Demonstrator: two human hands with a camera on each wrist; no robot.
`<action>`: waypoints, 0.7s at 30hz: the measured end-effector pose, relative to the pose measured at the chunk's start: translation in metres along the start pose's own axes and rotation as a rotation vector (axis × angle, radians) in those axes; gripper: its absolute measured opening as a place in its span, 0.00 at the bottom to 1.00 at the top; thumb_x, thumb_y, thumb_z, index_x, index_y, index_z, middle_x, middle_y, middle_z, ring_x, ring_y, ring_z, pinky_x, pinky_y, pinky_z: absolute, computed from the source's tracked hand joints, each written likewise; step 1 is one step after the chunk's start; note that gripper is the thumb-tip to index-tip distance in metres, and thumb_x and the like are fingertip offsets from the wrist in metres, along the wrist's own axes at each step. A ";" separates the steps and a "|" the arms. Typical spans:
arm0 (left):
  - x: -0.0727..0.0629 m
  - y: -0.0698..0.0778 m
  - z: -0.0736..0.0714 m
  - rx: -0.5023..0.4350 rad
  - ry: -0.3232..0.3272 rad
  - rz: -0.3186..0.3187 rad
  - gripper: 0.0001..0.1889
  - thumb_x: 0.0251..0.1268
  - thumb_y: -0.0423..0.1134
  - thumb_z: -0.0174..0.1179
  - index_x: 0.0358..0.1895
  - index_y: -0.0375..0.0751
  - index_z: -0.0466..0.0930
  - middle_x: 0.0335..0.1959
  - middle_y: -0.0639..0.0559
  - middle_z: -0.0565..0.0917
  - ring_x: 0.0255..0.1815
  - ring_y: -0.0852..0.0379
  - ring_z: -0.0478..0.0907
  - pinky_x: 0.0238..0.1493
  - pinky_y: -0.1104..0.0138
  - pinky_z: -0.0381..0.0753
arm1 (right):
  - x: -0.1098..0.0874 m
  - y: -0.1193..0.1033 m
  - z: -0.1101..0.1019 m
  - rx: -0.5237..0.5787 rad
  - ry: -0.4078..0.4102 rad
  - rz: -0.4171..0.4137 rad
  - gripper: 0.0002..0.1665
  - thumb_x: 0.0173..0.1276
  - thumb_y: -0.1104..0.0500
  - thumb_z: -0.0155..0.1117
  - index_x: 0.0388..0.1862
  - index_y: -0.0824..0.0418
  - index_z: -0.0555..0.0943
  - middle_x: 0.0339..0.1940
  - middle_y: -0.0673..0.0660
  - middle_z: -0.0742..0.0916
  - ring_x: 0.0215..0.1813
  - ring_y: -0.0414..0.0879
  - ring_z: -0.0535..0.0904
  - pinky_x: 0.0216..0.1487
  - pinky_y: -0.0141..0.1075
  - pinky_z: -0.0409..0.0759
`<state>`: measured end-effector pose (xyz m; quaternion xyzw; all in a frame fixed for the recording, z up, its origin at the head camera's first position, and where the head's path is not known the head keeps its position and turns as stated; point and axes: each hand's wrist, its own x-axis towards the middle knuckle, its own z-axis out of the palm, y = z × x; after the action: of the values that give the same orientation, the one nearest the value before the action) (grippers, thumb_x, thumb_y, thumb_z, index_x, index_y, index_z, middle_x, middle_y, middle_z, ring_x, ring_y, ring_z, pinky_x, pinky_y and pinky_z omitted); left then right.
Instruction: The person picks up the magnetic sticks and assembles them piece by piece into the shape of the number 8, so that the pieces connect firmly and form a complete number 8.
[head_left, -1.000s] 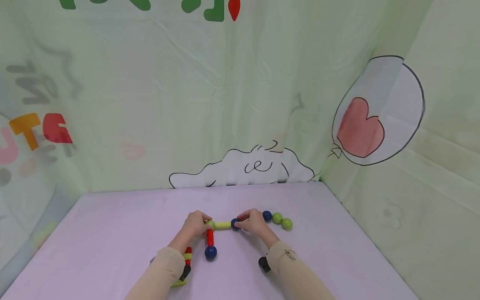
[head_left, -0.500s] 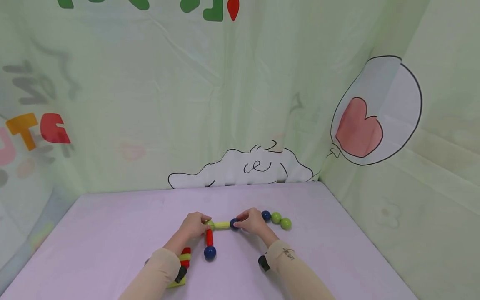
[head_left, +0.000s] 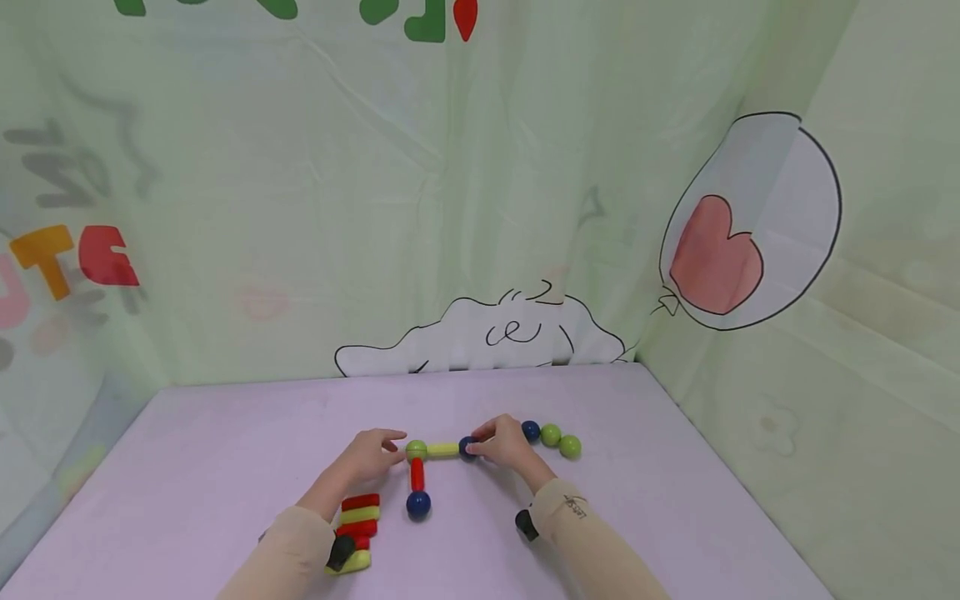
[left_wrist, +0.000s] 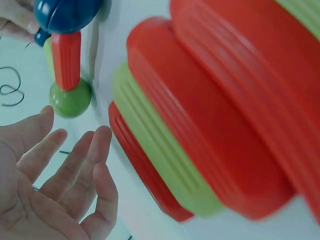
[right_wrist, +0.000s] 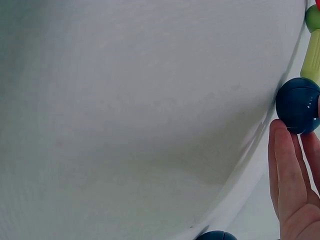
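Four toy pieces form a corner on the table: a green ball [head_left: 416, 451] joins a yellow rod [head_left: 443, 450] to its right and a red rod [head_left: 417, 475] toward me. A blue ball [head_left: 418, 505] sits at the red rod's near end. Another blue ball [right_wrist: 296, 104] ends the yellow rod, and my right hand [head_left: 507, 443] pinches it between thumb and fingers. My left hand [head_left: 371, 455] is just left of the green ball, apart from it. Its fingers are spread and hold nothing, as the left wrist view shows.
Loose red and yellow rods [head_left: 360, 515] lie side by side near my left forearm, partly under the black wrist camera [head_left: 342, 552]. Beyond my right hand, a blue ball [head_left: 531, 431] and two green balls [head_left: 560, 441] form a row. A printed curtain [head_left: 480, 208] backs the table.
My left hand has let go of the green ball and drawn back to the left, uncovering more of the loose rods. My right hand still holds the blue ball.
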<state>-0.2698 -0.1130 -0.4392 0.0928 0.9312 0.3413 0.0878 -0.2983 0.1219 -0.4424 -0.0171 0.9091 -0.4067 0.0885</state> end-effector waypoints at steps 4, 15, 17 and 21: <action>-0.008 -0.009 -0.004 -0.019 0.017 -0.004 0.17 0.59 0.37 0.60 0.53 0.40 0.77 0.39 0.47 0.80 0.43 0.49 0.75 0.46 0.55 0.75 | 0.001 0.001 0.000 0.002 0.002 -0.006 0.14 0.53 0.62 0.71 0.38 0.65 0.82 0.31 0.54 0.82 0.29 0.42 0.76 0.31 0.32 0.77; -0.041 -0.026 -0.015 -0.028 0.009 -0.041 0.08 0.56 0.36 0.62 0.39 0.38 0.81 0.31 0.53 0.77 0.33 0.57 0.73 0.35 0.64 0.78 | 0.002 0.003 0.001 -0.016 0.011 -0.014 0.14 0.52 0.60 0.71 0.38 0.64 0.83 0.31 0.54 0.82 0.30 0.42 0.76 0.30 0.32 0.77; -0.045 -0.030 -0.016 -0.018 0.001 -0.054 0.08 0.55 0.35 0.63 0.38 0.37 0.81 0.30 0.53 0.77 0.32 0.57 0.72 0.34 0.65 0.77 | 0.002 0.003 0.001 -0.009 0.010 -0.019 0.14 0.52 0.61 0.71 0.38 0.64 0.83 0.31 0.54 0.83 0.29 0.42 0.76 0.30 0.32 0.77; -0.050 -0.037 -0.017 -0.004 -0.017 -0.071 0.07 0.54 0.35 0.64 0.36 0.36 0.82 0.29 0.53 0.78 0.31 0.57 0.72 0.33 0.65 0.76 | 0.001 0.002 0.000 0.000 0.010 -0.020 0.14 0.52 0.61 0.71 0.38 0.65 0.83 0.31 0.55 0.83 0.30 0.42 0.76 0.31 0.32 0.78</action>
<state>-0.2296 -0.1631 -0.4460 0.0623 0.9324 0.3391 0.1082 -0.2995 0.1236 -0.4442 -0.0238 0.9094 -0.4076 0.0798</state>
